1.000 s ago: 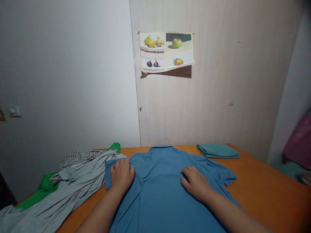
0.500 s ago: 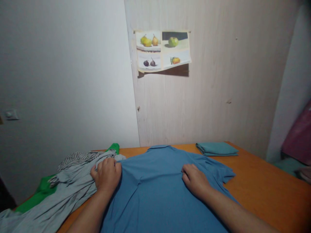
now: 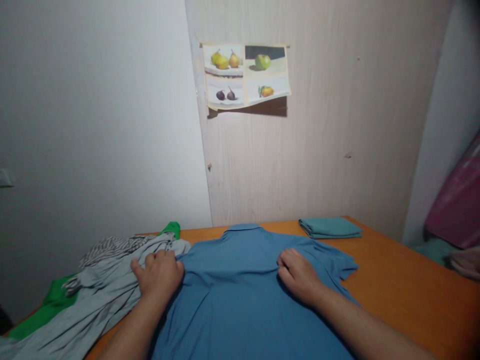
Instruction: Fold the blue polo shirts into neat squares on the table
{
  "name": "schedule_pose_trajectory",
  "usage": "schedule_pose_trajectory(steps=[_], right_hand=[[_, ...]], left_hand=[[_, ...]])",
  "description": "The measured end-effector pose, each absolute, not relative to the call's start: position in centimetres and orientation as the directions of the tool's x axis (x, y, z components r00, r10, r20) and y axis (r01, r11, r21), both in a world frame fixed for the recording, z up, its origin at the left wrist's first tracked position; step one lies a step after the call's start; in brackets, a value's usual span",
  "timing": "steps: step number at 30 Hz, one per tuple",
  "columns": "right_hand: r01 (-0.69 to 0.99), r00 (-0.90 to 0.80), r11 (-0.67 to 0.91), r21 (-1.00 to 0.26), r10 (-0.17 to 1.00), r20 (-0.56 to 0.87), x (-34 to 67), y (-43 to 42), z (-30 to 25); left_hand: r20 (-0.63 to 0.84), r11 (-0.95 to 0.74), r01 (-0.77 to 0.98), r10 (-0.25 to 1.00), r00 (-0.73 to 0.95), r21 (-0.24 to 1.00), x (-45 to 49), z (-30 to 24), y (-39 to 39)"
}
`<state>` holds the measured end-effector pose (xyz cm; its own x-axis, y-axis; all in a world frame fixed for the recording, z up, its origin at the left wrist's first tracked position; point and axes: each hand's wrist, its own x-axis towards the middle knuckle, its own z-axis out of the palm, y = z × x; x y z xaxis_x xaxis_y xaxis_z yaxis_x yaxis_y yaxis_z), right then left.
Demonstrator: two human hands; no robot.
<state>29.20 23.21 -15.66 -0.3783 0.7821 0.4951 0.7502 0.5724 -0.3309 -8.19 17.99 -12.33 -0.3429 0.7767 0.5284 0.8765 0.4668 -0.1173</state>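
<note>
Head view: right hand (image 3: 299, 275) pinching shirt (image 3: 243, 310), left hand (image 3: 160, 277) touching it, partly spread.

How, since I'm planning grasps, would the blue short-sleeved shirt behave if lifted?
The blue short-sleeved shirt would probably sag floppily: creases run across it. Its cloth looks thin, so likely light for its size. Spread flat, it seems unlikely to roll.

The blue shirt (image 3: 243, 315) lies spread on the orange table (image 3: 401, 270), its collar (image 3: 244, 227) toward the far edge. One short sleeve (image 3: 341, 260) points outward at right; a crease crosses the upper part, and the lower end runs out of view.
</note>
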Motion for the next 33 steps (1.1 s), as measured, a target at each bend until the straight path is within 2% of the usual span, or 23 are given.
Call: schedule_pose_trajectory(steps=[3,9,11,14,16,18,20,23,26,33], right_hand=[[0.738,-0.382,0.588,-0.332,0.769,0.513,29.3,23.1,-15.6],[0.807,-0.432,0.532,-0.255,0.828,0.358,29.1,23.4,-15.8],[0.815,-0.398,0.508,-0.279,0.841,0.367,29.0,23.4,-15.8],[0.819,-0.342,0.472,-0.327,0.858,0.383,29.0,23.6,-15.9],[0.816,-0.35,0.471,-0.336,0.864,0.361,29.0,23.8,-16.2],[0.811,-0.376,0.483,-0.331,0.863,0.337,29.1,24.1,-16.5],[0.807,-0.386,0.491,-0.327,0.859,0.335,29.1,24.3,-16.8],[0.807,-0.383,0.489,-0.331,0.86,0.337,29.1,24.4,-17.1],[0.808,-0.382,0.485,-0.334,0.863,0.33,29.0,24.5,-17.1],[0.799,-0.366,0.484,-0.358,0.863,0.348,28.9,24.4,-17.0]], left_hand=[[0.526,0.48,0.87,0.772,-0.357,-0.113,-8.7,-12.3,17.9],[0.527,0.462,0.876,0.783,-0.33,-0.138,-8.0,-11.7,17.8],[0.531,0.365,0.921,0.812,-0.242,-0.138,-7.1,-11.5,18.0],[0.477,0.064,0.996,0.879,-0.027,-0.062,-5.4,-11.8,18.6],[0.403,-0.126,0.992,0.909,0.106,0.022,-4.4,-12.4,18.9],[0.301,-0.203,0.977,0.937,0.176,0.061,-3.6,-13.0,19.1],[0.201,-0.171,0.984,0.967,0.158,0.049,-3.3,-13.1,19.2],[0.095,-0.044,0.999,0.995,0.041,0.025,-3.4,-12.2,19.7],[0.044,0.01,1.0,0.999,-0.01,-0.002,-3.3,-11.0,21.2],[0.166,-0.225,0.973,0.963,0.213,0.057,1.2,-11.7,27.0]])
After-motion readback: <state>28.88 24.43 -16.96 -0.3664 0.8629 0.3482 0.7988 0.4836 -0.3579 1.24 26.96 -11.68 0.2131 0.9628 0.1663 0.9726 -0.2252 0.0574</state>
